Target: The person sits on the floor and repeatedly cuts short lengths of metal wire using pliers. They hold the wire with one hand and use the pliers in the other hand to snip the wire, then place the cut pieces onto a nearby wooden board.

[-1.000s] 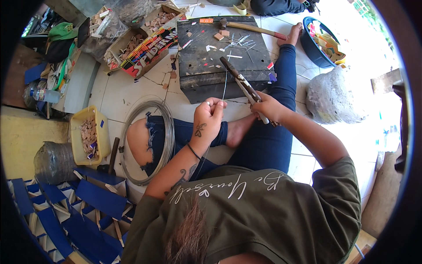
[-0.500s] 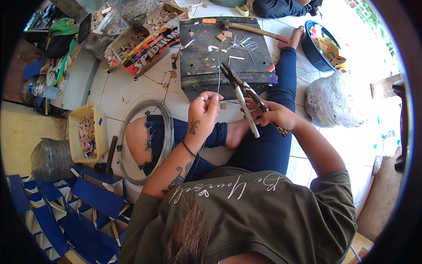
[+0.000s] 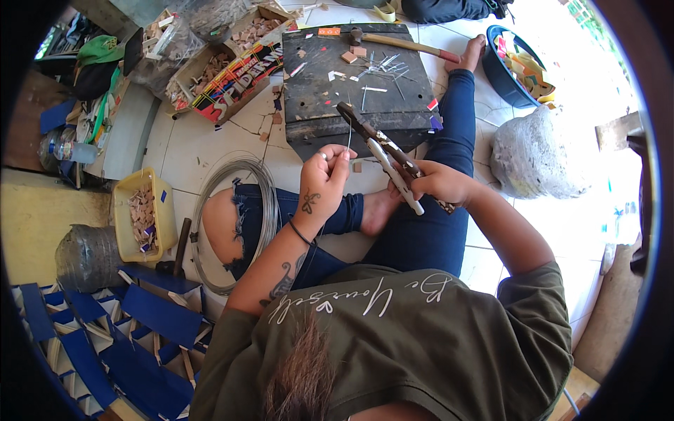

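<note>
My left hand [image 3: 321, 179] pinches a thin straight piece of wire [image 3: 349, 135] that points up toward the dark work block [image 3: 330, 84]. My right hand [image 3: 437, 184] grips the handles of a pair of pliers [image 3: 379, 151], whose jaws sit at the wire's upper end, just in front of the block's near edge. Both hands hover above my crossed legs in blue jeans. Cut wire pieces [image 3: 382, 67] and small wooden bits lie scattered on top of the block, with a hammer [image 3: 400, 43] at its far edge.
A coil of grey wire [image 3: 235, 210] rests over my left knee. A yellow tub [image 3: 144, 214] of wood chips, blue panels [image 3: 126, 323], a cardboard box [image 3: 232, 67], a blue bowl [image 3: 516, 77] of scraps and a clear stuffed bag [image 3: 540, 151] surround me on the tiled floor.
Both hands drew slightly nearer to me; the pliers swung from lying across the block to grip the wire's tip, now held upright by my left hand.
</note>
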Motion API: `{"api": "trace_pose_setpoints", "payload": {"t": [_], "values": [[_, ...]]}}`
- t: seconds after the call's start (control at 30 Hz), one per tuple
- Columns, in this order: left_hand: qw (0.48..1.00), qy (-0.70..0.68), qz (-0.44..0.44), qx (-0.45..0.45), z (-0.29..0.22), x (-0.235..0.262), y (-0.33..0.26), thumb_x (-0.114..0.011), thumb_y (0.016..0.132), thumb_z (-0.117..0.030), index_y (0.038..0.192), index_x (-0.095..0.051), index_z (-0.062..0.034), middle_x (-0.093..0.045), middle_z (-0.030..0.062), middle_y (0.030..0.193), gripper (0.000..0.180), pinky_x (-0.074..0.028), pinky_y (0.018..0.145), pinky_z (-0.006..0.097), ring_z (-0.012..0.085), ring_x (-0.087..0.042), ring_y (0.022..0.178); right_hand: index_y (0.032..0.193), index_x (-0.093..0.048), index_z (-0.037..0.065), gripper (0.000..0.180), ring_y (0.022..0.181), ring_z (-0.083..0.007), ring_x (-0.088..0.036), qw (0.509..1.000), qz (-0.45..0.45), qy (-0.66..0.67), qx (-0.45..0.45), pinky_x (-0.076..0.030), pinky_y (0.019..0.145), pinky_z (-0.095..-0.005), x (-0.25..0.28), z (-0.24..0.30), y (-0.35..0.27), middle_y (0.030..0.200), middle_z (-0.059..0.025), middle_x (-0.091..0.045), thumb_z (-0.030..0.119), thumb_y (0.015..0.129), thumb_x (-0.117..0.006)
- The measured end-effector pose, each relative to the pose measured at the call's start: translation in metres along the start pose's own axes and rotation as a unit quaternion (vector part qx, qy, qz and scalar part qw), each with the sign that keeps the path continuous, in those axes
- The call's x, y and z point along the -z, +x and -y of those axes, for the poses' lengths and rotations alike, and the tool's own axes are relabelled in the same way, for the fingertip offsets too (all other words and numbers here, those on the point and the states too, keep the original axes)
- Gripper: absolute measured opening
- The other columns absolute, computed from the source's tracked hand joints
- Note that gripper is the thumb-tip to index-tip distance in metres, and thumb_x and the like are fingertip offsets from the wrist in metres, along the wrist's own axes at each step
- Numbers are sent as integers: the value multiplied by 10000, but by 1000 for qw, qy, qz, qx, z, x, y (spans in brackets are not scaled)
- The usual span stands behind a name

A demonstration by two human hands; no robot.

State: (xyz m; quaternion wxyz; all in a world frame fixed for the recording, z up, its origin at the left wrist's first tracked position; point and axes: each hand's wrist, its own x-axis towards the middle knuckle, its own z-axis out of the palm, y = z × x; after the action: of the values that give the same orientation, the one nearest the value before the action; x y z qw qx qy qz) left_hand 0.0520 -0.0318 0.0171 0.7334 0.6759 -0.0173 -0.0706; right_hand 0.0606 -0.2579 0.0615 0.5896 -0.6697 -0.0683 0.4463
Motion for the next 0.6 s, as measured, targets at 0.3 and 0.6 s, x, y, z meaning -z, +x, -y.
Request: {"api": "trace_pose_setpoints", "payload": {"t": [0.3, 0.6], "values": [[1000, -23, 1, -3, -5, -1, 1, -480, 920, -114, 904, -578, 15, -421, -62, 545, 163, -249, 436, 185, 2, -315, 480, 997, -537, -17, 307, 851, -169, -563, 997, -34, -66, -13, -426, 821, -274, -1, 6, -1, 899, -84, -588, 117, 722, -511], [997, -56, 15, 46, -15, -5, 1, -451, 939, -164, 918, -551, -8, -435, -44, 581, 186, -275, 400, 160, 15, -346, 440, 949, -527, 1, 259, 753, -157, -550, 975, -148, -151, 67, -446, 701, -294, -6, -15, 9, 811, -81, -578, 140, 730, -531]]}}
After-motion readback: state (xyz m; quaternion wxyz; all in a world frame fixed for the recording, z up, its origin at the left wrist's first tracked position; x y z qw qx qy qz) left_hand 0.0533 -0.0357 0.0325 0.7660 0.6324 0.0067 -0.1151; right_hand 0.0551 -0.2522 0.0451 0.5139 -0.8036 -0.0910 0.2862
